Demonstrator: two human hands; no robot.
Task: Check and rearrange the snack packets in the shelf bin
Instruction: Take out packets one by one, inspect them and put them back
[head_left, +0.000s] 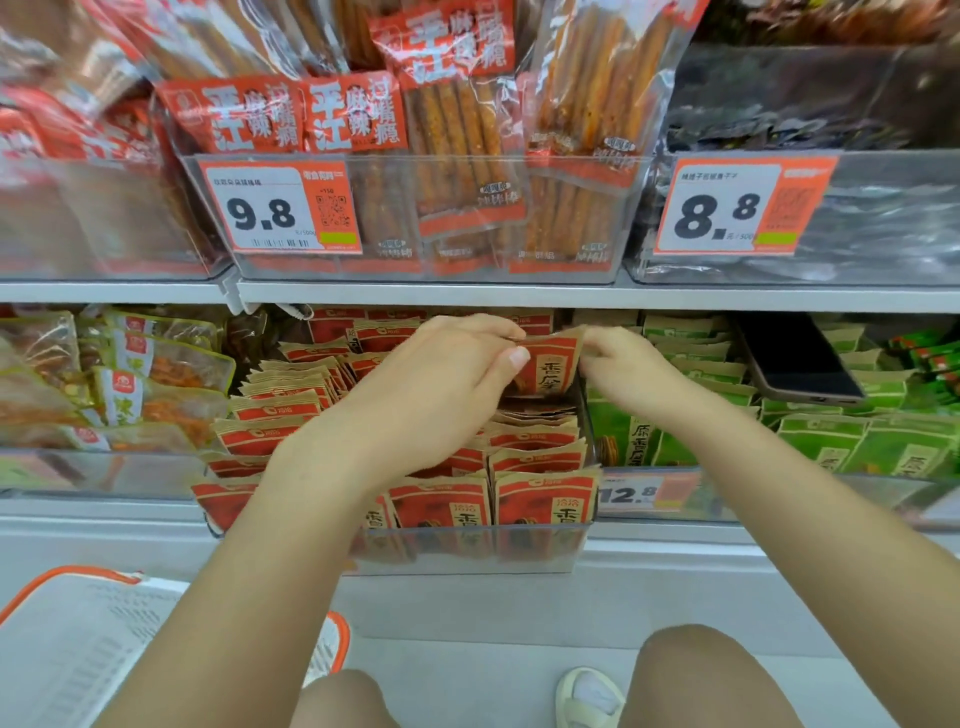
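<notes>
A clear plastic shelf bin on the lower shelf holds several rows of red-and-brown snack packets standing upright. Both hands reach into its far right part. My left hand and my right hand together hold one red-and-brown packet, raised above the row, the left thumb pressing on its left side and the right fingers curled on its right edge. The packets under my left forearm are hidden.
Green packets fill the bin to the right, with a dark phone lying on them. Orange-filled packets sit left. The upper shelf carries spicy stick bags behind price tags. A white basket with orange rim stands at lower left.
</notes>
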